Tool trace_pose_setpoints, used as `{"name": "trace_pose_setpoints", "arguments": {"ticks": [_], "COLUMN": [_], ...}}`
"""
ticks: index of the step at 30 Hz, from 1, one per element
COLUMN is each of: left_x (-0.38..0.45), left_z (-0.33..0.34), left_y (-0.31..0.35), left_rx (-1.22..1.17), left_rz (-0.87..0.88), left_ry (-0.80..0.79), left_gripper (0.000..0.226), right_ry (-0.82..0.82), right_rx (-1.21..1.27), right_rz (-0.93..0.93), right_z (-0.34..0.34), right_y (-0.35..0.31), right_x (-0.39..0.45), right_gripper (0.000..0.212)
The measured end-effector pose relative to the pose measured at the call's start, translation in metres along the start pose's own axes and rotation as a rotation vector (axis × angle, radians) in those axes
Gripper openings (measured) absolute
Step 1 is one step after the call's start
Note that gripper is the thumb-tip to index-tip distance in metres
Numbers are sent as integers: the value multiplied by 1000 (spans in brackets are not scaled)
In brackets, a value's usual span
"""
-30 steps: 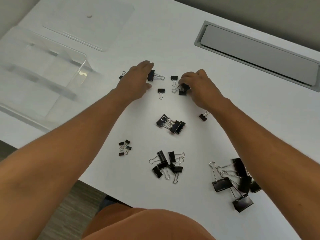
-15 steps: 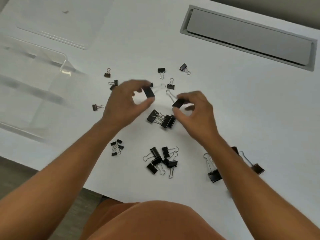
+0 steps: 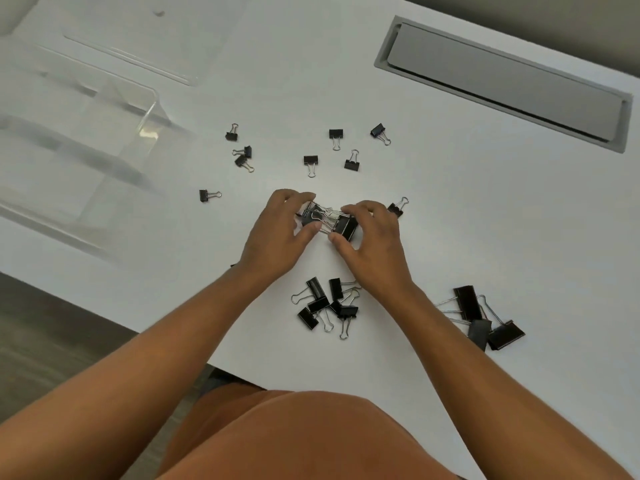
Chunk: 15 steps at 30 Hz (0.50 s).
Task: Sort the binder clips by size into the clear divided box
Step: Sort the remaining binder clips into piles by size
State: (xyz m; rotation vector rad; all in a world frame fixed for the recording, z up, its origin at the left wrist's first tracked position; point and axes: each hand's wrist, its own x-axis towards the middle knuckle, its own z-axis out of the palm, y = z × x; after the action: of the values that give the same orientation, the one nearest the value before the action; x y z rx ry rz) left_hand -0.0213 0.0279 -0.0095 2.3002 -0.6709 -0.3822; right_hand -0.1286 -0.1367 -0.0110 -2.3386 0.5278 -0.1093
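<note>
Two hands now meet over one cluster of mid-size clips (image 3: 329, 220) at table centre: half a second ago each hand carried a single clip in the air, a second ago they were picking those up further back. Both clips have been brought in and merged with the small pile that already lay there. Left hand (image 3: 280, 233) has fingers curled around the left end of the cluster, thumb underneath; right hand (image 3: 370, 244) pinches the black bodies at the right end, thumb low. Judgement: this is pre-sorting on the table (image 3: 450, 209), grouping by size before loading. Nothing is in the clear divided box (image 3: 72, 161) yet as far as its blurred walls show; it sits well apart at far left, its lid (image 3: 149, 39) behind it. Small clips (image 3: 311, 162) remain scattered beyond the hands, another medium pile (image 3: 325, 306) lies near the body, large clips (image 3: 485, 320) sit beside the right forearm. Grey cable hatch (image 3: 502, 81) far right, irrelevant. Risk: wire handles are tangled, so lifting the bunch may drag or drop strays.
</note>
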Motion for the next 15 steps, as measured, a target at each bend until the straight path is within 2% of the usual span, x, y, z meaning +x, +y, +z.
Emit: {"name": "trace_pose_setpoints", "arguments": {"ticks": [9,12,15], "left_x": [0,-6,-6], "left_z": [5,6,4], "left_y": [-4,-10,-6], "left_rx": [21,97,53], "left_rz": [24,18,10], "left_ry": [40,34,25], "left_gripper": [43,54,68], "right_ry": [160,147,117], "right_rx": [60,-4,-7], "right_rz": [12,28,4], "right_z": [7,9,13], "right_y": [1,2,1], "right_x": [1,0,3], "right_gripper": [43,45,44]}}
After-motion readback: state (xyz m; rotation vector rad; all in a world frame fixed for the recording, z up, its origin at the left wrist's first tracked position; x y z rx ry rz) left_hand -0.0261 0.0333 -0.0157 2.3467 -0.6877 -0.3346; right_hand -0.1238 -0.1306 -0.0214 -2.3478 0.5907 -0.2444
